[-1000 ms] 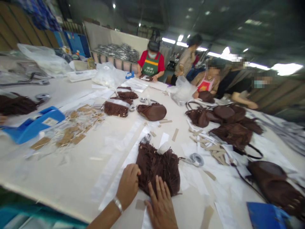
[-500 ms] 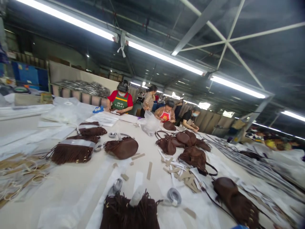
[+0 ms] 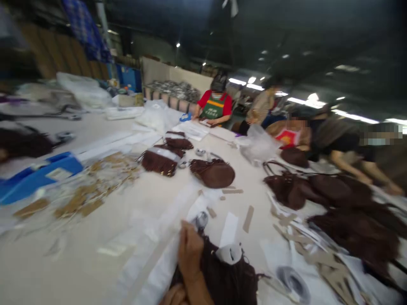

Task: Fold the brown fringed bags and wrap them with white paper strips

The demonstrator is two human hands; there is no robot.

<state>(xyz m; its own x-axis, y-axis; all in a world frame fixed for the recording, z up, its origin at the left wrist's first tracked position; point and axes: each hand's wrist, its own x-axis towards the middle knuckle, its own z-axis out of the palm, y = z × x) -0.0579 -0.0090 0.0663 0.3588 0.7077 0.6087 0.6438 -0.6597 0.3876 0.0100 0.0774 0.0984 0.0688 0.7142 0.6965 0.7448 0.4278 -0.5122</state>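
Note:
A dark brown fringed bag [image 3: 227, 275] lies at the bottom, with white wrapping [image 3: 229, 254] sticking up from its top. My right hand [image 3: 190, 250] is raised at the bag's left edge, its fingers closed together; what they hold is hidden. A silvery wrapped piece [image 3: 201, 220] lies just beyond that hand. Below it, my left hand [image 3: 174, 295] is partly cut off by the bottom edge, close against the bag, with its fingers blurred. White sheeting [image 3: 159, 258] runs along the table left of both hands.
Brown bags stand farther off, one in the middle [image 3: 213, 173], others heaped at right [image 3: 356, 228]. Cardboard strips [image 3: 333, 271] and a grey coil [image 3: 292, 284] lie at right. A blue bin [image 3: 41, 173] is at left. Co-workers, one in a green apron [image 3: 213, 109], work across the table.
My view has swung left and blurred, so the scene has shifted right. Both my hands have come into view at the fringed bag, and the blue bin now shows at left.

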